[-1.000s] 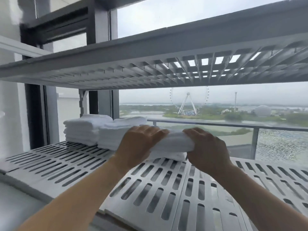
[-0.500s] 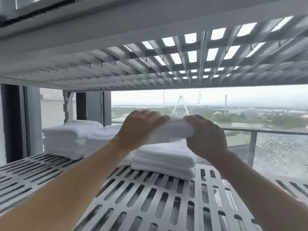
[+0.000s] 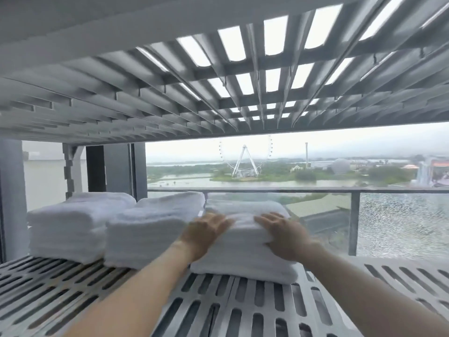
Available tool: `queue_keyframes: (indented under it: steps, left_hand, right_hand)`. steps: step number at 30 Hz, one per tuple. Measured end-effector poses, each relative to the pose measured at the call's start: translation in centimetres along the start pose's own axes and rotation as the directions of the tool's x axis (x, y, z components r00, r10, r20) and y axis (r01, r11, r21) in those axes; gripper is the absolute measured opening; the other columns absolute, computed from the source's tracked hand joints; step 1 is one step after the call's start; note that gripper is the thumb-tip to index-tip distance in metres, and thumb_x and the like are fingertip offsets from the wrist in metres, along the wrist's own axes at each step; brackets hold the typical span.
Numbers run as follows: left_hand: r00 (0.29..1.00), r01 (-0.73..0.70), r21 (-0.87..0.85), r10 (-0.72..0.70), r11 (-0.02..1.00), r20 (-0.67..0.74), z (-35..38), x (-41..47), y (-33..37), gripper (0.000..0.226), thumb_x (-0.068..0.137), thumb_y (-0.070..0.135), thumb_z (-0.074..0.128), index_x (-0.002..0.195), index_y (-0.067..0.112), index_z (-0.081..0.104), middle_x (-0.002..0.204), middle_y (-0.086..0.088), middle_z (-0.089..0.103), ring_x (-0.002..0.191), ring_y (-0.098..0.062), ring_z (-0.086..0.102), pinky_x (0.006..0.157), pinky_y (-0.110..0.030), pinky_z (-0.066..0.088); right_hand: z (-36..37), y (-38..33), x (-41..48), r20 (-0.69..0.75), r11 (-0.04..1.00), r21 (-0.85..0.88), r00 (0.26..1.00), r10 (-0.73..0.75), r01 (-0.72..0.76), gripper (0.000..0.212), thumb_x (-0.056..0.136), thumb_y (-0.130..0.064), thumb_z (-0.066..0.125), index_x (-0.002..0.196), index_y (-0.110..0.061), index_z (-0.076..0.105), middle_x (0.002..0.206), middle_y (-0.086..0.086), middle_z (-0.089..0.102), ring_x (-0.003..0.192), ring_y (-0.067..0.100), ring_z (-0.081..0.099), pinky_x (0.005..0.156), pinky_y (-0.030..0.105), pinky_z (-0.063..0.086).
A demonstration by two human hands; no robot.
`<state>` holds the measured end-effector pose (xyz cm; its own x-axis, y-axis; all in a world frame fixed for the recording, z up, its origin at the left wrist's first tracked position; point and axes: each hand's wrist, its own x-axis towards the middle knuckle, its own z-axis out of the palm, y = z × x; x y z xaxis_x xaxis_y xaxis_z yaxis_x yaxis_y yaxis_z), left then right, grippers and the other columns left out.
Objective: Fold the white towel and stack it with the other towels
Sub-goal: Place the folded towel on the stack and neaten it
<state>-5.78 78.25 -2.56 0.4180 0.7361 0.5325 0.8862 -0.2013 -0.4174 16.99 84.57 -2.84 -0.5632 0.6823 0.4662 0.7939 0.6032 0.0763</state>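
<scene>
Resting now on the stack (image 3: 243, 261), the white towel (image 3: 245, 215) was airborne before.

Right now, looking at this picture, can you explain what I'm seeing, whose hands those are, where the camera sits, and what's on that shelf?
There is no machine here: a person wears a camera on the head, so you look forward and down along their two bare arms. The left hand and right hand rest flat on the folded white towel, which lies on top of the nearest towel stack. Two more towel stacks stand to the left. All sit on a grey slotted shelf, with another shelf overhead. Behind is a window showing water and a Ferris wheel. The hands press on the towel rather than gripping it.
</scene>
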Motion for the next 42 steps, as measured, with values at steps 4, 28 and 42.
queue_keyframes:
  steps: [4,28,42]
  left_hand:
    - [0.995,0.095,-0.063,-0.094,0.994,0.020,0.3,-0.1,-0.9,0.063,0.082,-0.004,0.043,0.138,0.025,0.032,0.134,-0.002,0.045,0.115,-0.025,0.049,0.083,-0.040,0.050]
    - [0.979,0.175,0.022,-0.176,0.984,0.106,1.2,1.8,-3.4,0.056,0.083,-0.009,0.036,0.133,0.019,0.034,0.130,-0.007,0.043,0.104,-0.032,0.058,0.077,-0.041,0.050]
    - [0.960,0.271,-0.264,-0.280,0.926,0.003,0.0,6.5,-5.8,0.064,0.079,-0.007,0.040,0.132,0.027,0.046,0.131,-0.007,0.052,0.116,-0.030,0.052,0.091,-0.035,0.041]
  right_hand:
    - [-0.1,0.4,0.4,-0.030,0.996,0.084,1.000,-0.007,0.010,0.065,0.080,-0.029,0.061,0.139,-0.031,0.033,0.144,-0.003,0.038,0.134,0.019,0.030,0.107,0.041,0.035]
    - [0.1,1.0,1.8,-0.058,0.995,0.065,0.995,0.084,-0.080,0.062,0.075,-0.025,0.056,0.133,-0.035,0.039,0.136,-0.004,0.042,0.128,0.022,0.032,0.099,0.046,0.040]
    - [-1.3,2.9,4.5,-0.323,0.909,0.408,0.919,0.226,-0.080,0.050,0.071,-0.001,0.050,0.112,-0.025,0.065,0.115,0.005,0.065,0.107,0.027,0.058,0.085,0.033,0.046]
